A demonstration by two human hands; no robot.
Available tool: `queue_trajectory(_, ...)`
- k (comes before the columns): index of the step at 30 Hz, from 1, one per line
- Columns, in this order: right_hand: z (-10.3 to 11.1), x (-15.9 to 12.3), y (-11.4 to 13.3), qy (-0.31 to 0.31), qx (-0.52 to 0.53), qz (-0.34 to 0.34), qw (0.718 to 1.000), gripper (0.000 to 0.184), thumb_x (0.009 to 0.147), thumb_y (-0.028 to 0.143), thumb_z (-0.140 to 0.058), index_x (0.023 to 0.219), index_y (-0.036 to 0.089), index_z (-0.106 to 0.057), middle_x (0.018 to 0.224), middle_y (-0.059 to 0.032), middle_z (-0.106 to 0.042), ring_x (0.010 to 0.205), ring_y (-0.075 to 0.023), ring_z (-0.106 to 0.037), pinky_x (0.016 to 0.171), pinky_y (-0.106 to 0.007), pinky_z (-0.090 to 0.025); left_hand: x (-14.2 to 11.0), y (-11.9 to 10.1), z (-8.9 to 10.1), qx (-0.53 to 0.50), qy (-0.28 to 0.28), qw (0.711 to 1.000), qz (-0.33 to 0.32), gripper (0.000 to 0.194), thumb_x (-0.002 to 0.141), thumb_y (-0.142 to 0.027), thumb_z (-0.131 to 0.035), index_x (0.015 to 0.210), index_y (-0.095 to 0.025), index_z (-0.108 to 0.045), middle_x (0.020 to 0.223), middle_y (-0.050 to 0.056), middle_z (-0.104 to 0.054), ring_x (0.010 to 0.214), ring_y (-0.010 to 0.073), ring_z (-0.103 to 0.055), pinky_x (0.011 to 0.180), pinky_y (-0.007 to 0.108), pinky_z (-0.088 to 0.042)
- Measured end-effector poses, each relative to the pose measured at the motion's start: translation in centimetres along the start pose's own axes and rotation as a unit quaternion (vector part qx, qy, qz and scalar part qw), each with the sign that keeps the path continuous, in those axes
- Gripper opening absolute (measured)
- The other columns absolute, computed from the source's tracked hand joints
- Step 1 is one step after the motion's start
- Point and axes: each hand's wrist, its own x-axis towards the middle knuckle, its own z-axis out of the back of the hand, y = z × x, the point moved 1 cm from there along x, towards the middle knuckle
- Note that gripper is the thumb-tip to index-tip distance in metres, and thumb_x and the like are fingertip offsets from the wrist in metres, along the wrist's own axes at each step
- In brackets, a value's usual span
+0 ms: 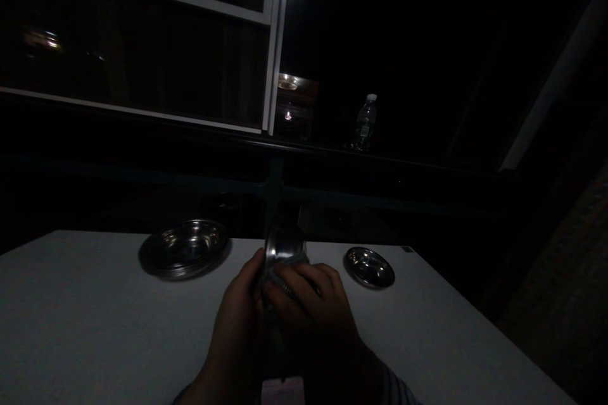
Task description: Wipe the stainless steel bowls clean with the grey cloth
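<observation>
Tilted on its side above the table's middle is a shiny metal bowl (284, 242). My left hand (240, 313) grips its left edge, with the thumb along the rim. Against the near side of the bowl, my right hand (311, 304) presses a greyish cloth (285, 272) with bent fingers. The lower part of the bowl and much of the cloth are hidden behind my fingers. A stack of metal dishes (175, 269) stands on the left of the table, and a single metal dish (369, 267) lies on the right.
The white table (118, 335) spans the foreground; its far edge runs just behind the dishes. Beyond it, a clear plastic bottle (365, 123) with a white cap stands on a dark ledge by the window frame (275, 44). The surroundings are very dark.
</observation>
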Motion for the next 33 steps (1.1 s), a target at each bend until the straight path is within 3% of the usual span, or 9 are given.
queue_trajectory(1, 0.0, 0.0, -0.1, -0.001, 0.001, -0.001, 1.0, 0.019, 0.084, 0.023, -0.05, 0.101, 0.022, -0.059, 0.105, 0.0006, -0.063, 0.096, -0.0164, -0.049, 0.078, -0.035, -0.035, 0.2, 0.1, -0.2, -0.012, 0.005, 1.0, 0.018, 0.019, 0.068, -0.03, -0.053, 0.052, -0.019, -0.058, 0.051, 0.003, -0.061, 0.066, 0.0186, -0.061, 0.056, 0.025, -0.049)
queue_trajectory(6, 0.4, 0.2, -0.2, 0.002, 0.009, -0.014, 1.0, 0.022, 0.085, 0.024, -0.048, 0.104, 0.021, -0.058, 0.106, 0.0, -0.063, 0.094, -0.0171, -0.049, 0.077, -0.035, -0.035, 0.6, 0.8, -0.2, -0.055, 0.031, 0.997, 0.052, 0.015, 0.064, -0.029, -0.06, 0.054, -0.017, -0.058, 0.049, -0.001, -0.059, 0.054, 0.0138, -0.057, 0.056, 0.024, -0.048)
queue_trajectory(9, 0.8, 0.5, -0.3, -0.002, 0.008, -0.027, 1.0, 0.022, 0.085, 0.02, -0.046, 0.103, 0.021, -0.058, 0.105, -0.0003, -0.063, 0.094, -0.0168, -0.048, 0.077, -0.034, -0.035, 0.7, 1.4, 0.4, -0.029, 0.06, 0.998, 0.023, 0.016, 0.064, -0.03, -0.062, 0.057, -0.016, -0.062, 0.054, 0.0, -0.061, 0.058, 0.0142, -0.058, 0.057, 0.023, -0.047)
queue_trajectory(18, 1.2, 0.7, -0.9, -0.007, 0.024, -0.038, 0.999, 0.023, 0.085, 0.022, -0.044, 0.103, 0.019, -0.059, 0.105, -0.0035, -0.062, 0.093, -0.0184, -0.049, 0.078, -0.034, -0.036, 1.1, 2.2, 1.2, 0.034, 0.069, 0.996, -0.04, 0.019, 0.064, -0.034, -0.062, 0.067, -0.015, -0.067, 0.068, 0.001, -0.068, 0.072, 0.0172, -0.06, 0.07, 0.026, -0.046)
queue_trajectory(27, 1.4, 0.9, -1.0, -0.02, 0.022, -0.045, 0.999, 0.022, 0.086, 0.021, -0.043, 0.099, 0.019, -0.06, 0.102, -0.0035, -0.063, 0.089, -0.0185, -0.05, 0.074, -0.033, -0.037, 0.7, 2.0, 0.8, 0.024, 0.063, 0.997, -0.031, 0.016, 0.065, -0.032, -0.062, 0.066, -0.016, -0.067, 0.069, 0.002, -0.069, 0.076, 0.0188, -0.061, 0.074, 0.027, -0.045)
queue_trajectory(30, 1.4, 0.9, -1.0, -0.014, 0.032, -0.04, 0.999, 0.023, 0.084, 0.019, -0.044, 0.1, 0.018, -0.061, 0.104, -0.0042, -0.063, 0.091, -0.0189, -0.05, 0.075, -0.034, -0.039, 0.7, 2.0, 0.7, -0.002, 0.045, 0.999, -0.003, 0.015, 0.065, -0.03, -0.063, 0.068, -0.016, -0.067, 0.07, 0.001, -0.068, 0.077, 0.0184, -0.061, 0.072, 0.026, -0.046)
queue_trajectory(33, 1.3, 0.8, -1.1, -0.004, 0.042, -0.038, 0.998, 0.023, 0.084, 0.021, -0.046, 0.101, 0.018, -0.061, 0.106, -0.0045, -0.062, 0.092, -0.0191, -0.05, 0.077, -0.033, -0.041, 0.9, 2.2, 0.5, -0.051, 0.077, 0.994, 0.065, 0.022, 0.065, -0.034, -0.065, 0.071, -0.013, -0.067, 0.062, 0.001, -0.066, 0.069, 0.0176, -0.061, 0.066, 0.027, -0.046)
